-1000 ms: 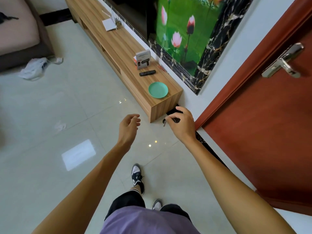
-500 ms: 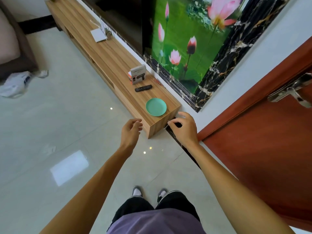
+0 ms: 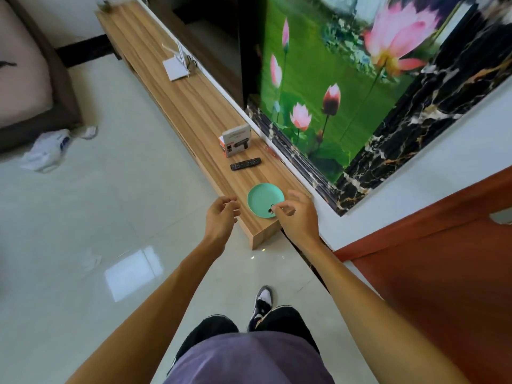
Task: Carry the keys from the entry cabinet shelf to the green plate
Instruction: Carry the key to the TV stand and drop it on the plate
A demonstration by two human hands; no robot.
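The right hand [image 3: 297,217], just below centre frame, held a pinch grip on the keys [image 3: 271,209]: thumb and forefinger were closed on a small dark bunch, only partly visible past the fingertips. The keys hung over the near right part of the green plate [image 3: 261,199]; whether they touched its surface could not be determined. The left hand [image 3: 221,217], just left of the plate and apart from it, was loosely curled and carried nothing. The plate sat at the near end of the long wooden counter [image 3: 194,106], which ran diagonally toward the upper left of the frame. Further along the counter lay a black remote [image 3: 245,164], then a small upright box [image 3: 236,139], and well beyond these a white router [image 3: 175,68]. A lotus picture filled the upper right and a red door [image 3: 443,273] the lower right. In my judgement the carry was all but complete and the placing step was in hand. The next move called for lowering the bunch onto the plate, parting thumb and forefinger, and withdrawing the hand without dragging the plate toward the counter's end.
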